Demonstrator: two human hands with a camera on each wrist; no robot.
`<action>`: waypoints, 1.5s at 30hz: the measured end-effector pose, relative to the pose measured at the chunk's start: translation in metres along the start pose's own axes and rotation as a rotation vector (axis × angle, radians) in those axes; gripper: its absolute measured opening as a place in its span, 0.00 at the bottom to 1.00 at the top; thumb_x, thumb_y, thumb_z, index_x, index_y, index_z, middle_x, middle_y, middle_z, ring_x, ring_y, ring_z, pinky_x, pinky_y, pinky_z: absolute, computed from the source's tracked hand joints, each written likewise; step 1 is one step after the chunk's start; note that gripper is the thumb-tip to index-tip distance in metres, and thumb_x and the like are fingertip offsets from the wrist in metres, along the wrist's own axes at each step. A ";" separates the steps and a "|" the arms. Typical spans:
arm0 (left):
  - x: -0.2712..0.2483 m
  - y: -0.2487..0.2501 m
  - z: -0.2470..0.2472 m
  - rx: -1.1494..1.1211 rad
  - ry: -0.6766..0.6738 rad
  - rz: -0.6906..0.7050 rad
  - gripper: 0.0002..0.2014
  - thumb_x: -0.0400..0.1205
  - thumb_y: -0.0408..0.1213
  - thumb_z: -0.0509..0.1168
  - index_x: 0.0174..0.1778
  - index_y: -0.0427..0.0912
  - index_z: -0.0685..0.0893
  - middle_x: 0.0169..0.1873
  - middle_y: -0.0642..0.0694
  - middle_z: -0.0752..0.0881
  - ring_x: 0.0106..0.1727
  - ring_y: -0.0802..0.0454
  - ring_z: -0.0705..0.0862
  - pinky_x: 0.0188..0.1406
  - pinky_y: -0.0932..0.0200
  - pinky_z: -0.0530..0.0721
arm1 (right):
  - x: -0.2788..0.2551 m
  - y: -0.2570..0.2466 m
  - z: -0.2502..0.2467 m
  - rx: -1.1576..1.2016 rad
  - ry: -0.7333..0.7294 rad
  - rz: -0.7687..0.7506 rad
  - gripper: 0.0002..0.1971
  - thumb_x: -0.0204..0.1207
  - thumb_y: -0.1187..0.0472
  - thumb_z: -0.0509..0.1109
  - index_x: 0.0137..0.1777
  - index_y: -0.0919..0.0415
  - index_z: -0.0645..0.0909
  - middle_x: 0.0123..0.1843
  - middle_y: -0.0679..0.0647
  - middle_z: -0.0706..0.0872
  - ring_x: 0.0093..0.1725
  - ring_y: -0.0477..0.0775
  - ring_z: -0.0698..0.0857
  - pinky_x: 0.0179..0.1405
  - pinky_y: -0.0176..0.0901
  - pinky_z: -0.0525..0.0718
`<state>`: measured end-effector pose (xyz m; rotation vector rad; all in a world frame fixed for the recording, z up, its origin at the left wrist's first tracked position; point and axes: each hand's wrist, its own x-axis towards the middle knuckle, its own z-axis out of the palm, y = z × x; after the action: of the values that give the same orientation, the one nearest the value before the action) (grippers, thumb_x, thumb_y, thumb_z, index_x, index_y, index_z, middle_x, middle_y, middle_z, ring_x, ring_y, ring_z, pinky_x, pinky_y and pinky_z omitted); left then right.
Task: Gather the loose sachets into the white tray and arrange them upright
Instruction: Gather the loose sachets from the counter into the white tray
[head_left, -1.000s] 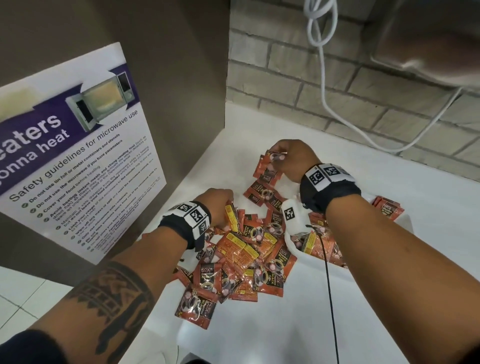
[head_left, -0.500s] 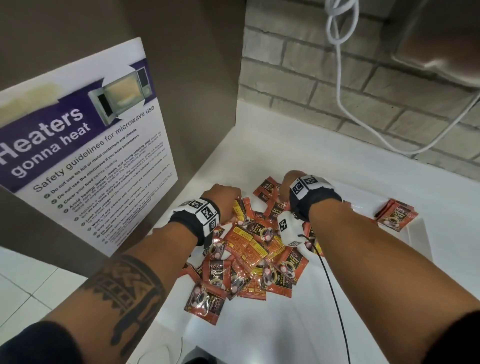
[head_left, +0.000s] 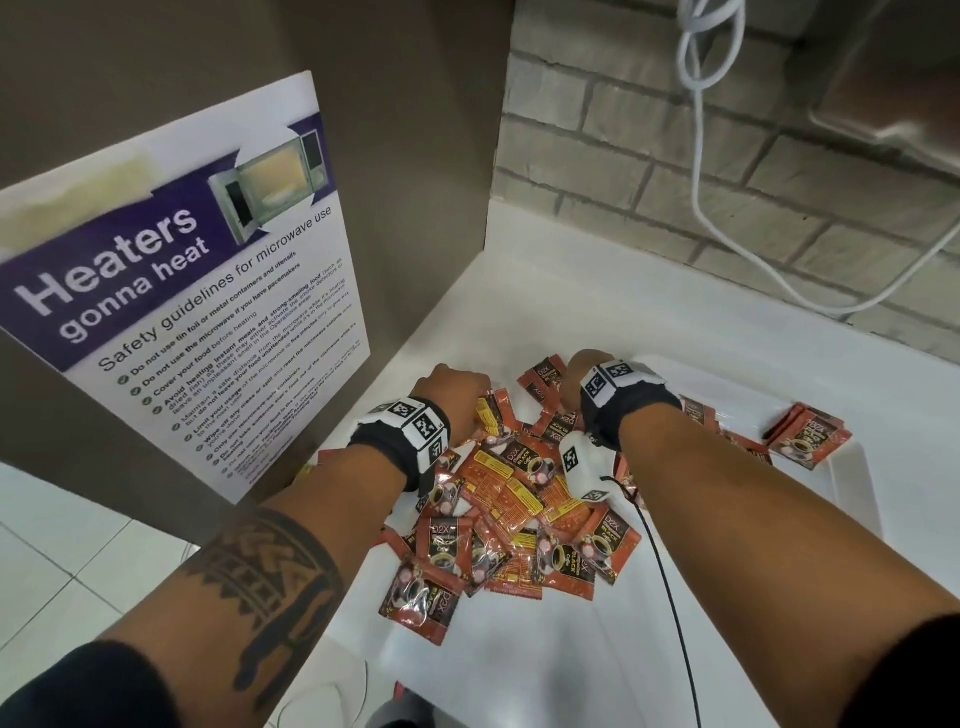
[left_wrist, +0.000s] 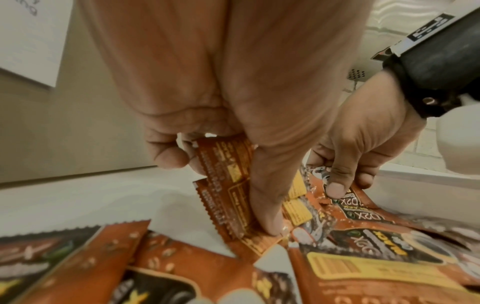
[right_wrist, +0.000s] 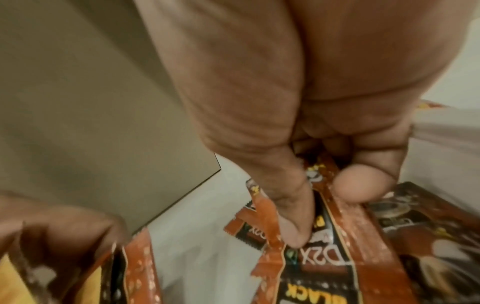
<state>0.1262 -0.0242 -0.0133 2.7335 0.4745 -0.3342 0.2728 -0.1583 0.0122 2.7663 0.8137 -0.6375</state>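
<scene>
Fingers (left_wrist: 168, 152) and thumb of a person's left hand (head_left: 457, 395) pinch a small bundle of orange sachets (left_wrist: 228, 185), held on edge above the heap. Beside it, the right hand (head_left: 576, 379) curls downward, its thumb (right_wrist: 293, 230) and a bent finger pressing onto a sachet (right_wrist: 324, 257) marked "D2X" at the far side of the pile. Both forearms reach forward from the bottom of the head view, wrists wrapped in black bands bearing square printed markers; the left forearm carries a dark tattoo.

The loose sachets (head_left: 519, 519) lie scattered in an overlapping heap on the white desk (head_left: 545, 675), some face up, some showing yellow label panels. The white tray (head_left: 852, 483) sits to the right, partly hidden behind the right arm, with a few sachets (head_left: 810, 434) lying flat at its far corner.

A microwave safety poster (head_left: 182, 291) headed "Heaters gonna heat" hangs on the brown panel at left. A painted brick wall stands behind, with a white cable (head_left: 701, 156) hanging down it.
</scene>
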 end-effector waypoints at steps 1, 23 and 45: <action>0.000 0.000 -0.001 -0.001 0.000 -0.004 0.12 0.80 0.38 0.71 0.59 0.47 0.83 0.54 0.46 0.87 0.63 0.43 0.79 0.60 0.47 0.83 | 0.002 0.001 -0.001 0.014 -0.005 -0.010 0.11 0.79 0.58 0.71 0.36 0.61 0.79 0.33 0.52 0.80 0.38 0.55 0.83 0.40 0.43 0.82; 0.034 0.174 -0.015 -0.227 -0.035 0.268 0.17 0.68 0.44 0.82 0.46 0.45 0.83 0.43 0.52 0.86 0.44 0.50 0.84 0.43 0.57 0.78 | -0.071 0.178 -0.009 0.524 0.134 0.251 0.15 0.78 0.60 0.72 0.61 0.65 0.86 0.62 0.61 0.88 0.59 0.61 0.87 0.52 0.44 0.84; 0.078 0.078 0.007 0.043 -0.053 0.009 0.41 0.81 0.58 0.69 0.87 0.58 0.56 0.86 0.43 0.55 0.81 0.33 0.61 0.78 0.42 0.67 | -0.059 0.072 -0.021 0.292 0.155 -0.197 0.13 0.79 0.58 0.72 0.63 0.55 0.85 0.64 0.52 0.85 0.64 0.55 0.83 0.61 0.40 0.80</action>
<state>0.2249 -0.0743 -0.0190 2.7594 0.4451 -0.4176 0.2756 -0.2398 0.0616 3.0543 1.1190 -0.6250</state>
